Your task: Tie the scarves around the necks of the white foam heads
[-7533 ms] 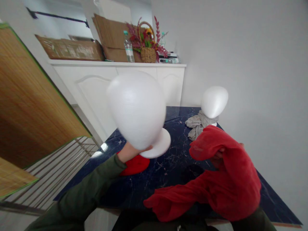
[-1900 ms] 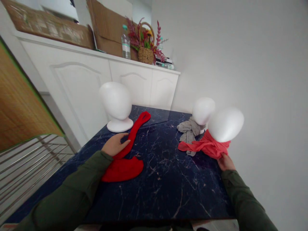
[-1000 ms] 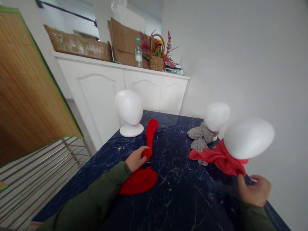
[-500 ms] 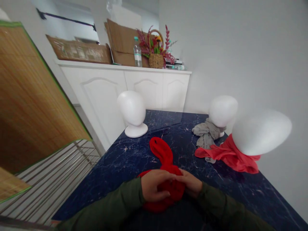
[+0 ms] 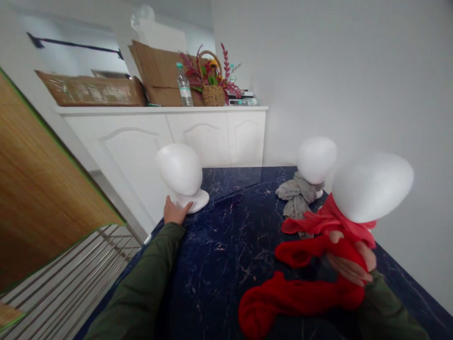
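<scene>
On the table's left side stands a white mannequin head (image 5: 181,169) on a round base. My left hand (image 5: 177,211) is at that base, gripping its near edge with the thumb over the top; the fingertips are partly hidden. At the right, my right hand (image 5: 348,259) is closed around a bunched red knitted scarf (image 5: 290,297). Two lengths of the scarf trail leftward over the table. Just behind my right hand is a mannequin head (image 5: 371,189) with a coral-red scarf (image 5: 329,217) around its neck.
A third mannequin head (image 5: 316,159) with a grey scarf (image 5: 297,193) stands farther back. All are on a dark blue marbled table (image 5: 219,250). A metal rack (image 5: 81,269) with bamboo-patterned boards (image 5: 46,198) borders the left. Behind is a white cabinet (image 5: 134,156).
My hands have parted. The left let go of the red scarf and reached forward to the left head's base. The right carried the scarf rightward. The view has shifted slightly.
</scene>
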Available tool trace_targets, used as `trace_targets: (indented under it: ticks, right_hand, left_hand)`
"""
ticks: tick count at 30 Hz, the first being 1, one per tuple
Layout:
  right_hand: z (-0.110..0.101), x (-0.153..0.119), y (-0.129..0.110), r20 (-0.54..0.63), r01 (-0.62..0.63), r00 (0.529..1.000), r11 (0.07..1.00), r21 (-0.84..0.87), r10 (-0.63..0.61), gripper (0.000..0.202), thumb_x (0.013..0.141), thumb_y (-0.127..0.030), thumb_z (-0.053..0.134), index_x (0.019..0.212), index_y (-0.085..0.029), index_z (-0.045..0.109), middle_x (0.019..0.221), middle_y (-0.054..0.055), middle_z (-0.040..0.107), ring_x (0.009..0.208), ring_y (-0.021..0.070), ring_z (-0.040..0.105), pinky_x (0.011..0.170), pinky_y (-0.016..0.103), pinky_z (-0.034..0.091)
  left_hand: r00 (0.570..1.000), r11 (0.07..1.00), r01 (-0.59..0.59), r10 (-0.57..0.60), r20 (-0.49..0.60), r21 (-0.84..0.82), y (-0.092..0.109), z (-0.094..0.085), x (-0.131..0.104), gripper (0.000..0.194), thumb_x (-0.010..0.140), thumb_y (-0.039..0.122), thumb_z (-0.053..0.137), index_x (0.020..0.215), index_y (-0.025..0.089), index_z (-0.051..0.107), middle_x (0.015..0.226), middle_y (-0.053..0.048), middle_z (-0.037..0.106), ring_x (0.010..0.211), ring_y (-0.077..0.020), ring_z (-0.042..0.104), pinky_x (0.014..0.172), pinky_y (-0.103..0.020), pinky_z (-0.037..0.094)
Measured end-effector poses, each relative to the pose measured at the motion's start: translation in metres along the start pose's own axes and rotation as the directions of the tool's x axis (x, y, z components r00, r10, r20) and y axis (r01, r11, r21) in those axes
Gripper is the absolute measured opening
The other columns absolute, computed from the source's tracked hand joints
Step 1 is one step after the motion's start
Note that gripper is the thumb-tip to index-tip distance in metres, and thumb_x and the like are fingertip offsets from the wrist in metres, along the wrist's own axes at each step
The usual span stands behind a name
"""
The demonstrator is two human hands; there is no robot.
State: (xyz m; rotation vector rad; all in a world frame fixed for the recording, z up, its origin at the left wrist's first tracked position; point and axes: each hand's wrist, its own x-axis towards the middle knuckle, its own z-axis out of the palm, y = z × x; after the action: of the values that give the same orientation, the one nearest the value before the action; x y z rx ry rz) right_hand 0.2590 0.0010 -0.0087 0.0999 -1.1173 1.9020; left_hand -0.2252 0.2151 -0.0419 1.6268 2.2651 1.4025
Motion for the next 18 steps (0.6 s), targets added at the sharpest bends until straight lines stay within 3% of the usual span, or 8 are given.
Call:
trace_targets:
  ticks: [2,4,7,10,12,14,18]
  right_hand:
    - [0.004,0.008,0.012,0.059,-0.202,0.976,0.976,-0.081,0.207,0.037,0.083,-0.04,0.045,0.106,-0.013,0.052,0.037,-0.006,0.043,0.023,0.002,0.032,0.032,0.009,0.03]
    - [0.01,0.021,0.025,0.076,-0.419,0.898,0.895,-0.151,0.433,0.043,0.076,-0.04,0.057,0.101,-0.005,0.056,0.043,-0.002,0.05,0.028,0.0035,0.039,0.032,0.011,0.033]
    - [0.021,0.04,0.041,0.2,-0.676,0.684,0.712,-0.188,0.702,0.052,0.069,-0.037,0.066,0.105,0.0,0.056,0.053,0.003,0.056,0.035,0.0061,0.046,0.033,0.014,0.037]
    - [0.026,0.049,0.054,0.253,-0.818,0.466,0.522,-0.241,0.848,0.055,0.066,-0.03,0.07,0.11,-0.002,0.054,0.061,0.003,0.058,0.041,0.008,0.052,0.036,0.015,0.043]
    - [0.027,0.052,0.061,0.264,-0.855,0.393,0.456,-0.249,0.881,0.057,0.065,-0.033,0.071,0.111,-0.004,0.053,0.061,0.003,0.058,0.042,0.0079,0.052,0.039,0.016,0.045]
    - [0.027,0.052,0.064,0.257,-0.849,0.408,0.468,-0.246,0.876,0.057,0.065,-0.037,0.07,0.109,-0.003,0.054,0.06,0.002,0.058,0.041,0.0072,0.051,0.039,0.015,0.045]
    - [0.027,0.051,0.06,0.189,-0.779,0.549,0.58,-0.237,0.814,0.05,0.067,-0.036,0.068,0.103,-0.002,0.055,0.056,0.001,0.057,0.038,0.0055,0.047,0.04,0.015,0.043]
  left_hand:
    - [0.998,1.0,0.031,-0.031,0.047,-0.002,0.008,0.007,0.005,0.102,0.053,0.048,0.068,0.132,0.002,0.023,0.132,-0.024,0.035,0.121,-0.0359,0.035,0.101,-0.045,0.031]
    - [0.996,0.999,0.032,-0.03,0.088,-0.016,0.014,0.012,0.009,0.096,0.05,0.049,0.069,0.127,0.007,0.03,0.125,-0.021,0.044,0.115,-0.0356,0.043,0.096,-0.045,0.037]
    - [0.994,1.0,0.03,-0.028,0.103,-0.01,0.019,0.014,0.013,0.086,0.048,0.051,0.069,0.118,0.009,0.04,0.115,-0.018,0.053,0.107,-0.0351,0.05,0.09,-0.045,0.042]
    - [0.996,0.999,0.053,-0.053,0.076,-0.001,0.02,0.013,0.014,0.085,0.046,0.055,0.068,0.113,0.008,0.043,0.112,-0.019,0.054,0.103,-0.0359,0.051,0.087,-0.046,0.043]
    - [0.997,0.998,0.059,-0.058,0.052,-0.018,0.023,0.012,0.012,0.084,0.045,0.056,0.069,0.11,0.009,0.045,0.111,-0.019,0.054,0.102,-0.0358,0.052,0.086,-0.046,0.044]
    - [0.998,0.997,0.055,-0.054,0.024,-0.051,0.029,0.012,0.004,0.082,0.045,0.054,0.069,0.109,0.009,0.046,0.11,-0.018,0.055,0.102,-0.0352,0.052,0.086,-0.046,0.043]
    - [0.995,0.969,-0.079,0.092,0.044,-0.233,0.056,0.016,-0.038,0.075,0.049,0.048,0.07,0.109,0.009,0.047,0.112,-0.017,0.055,0.105,-0.0304,0.051,0.091,-0.041,0.041]
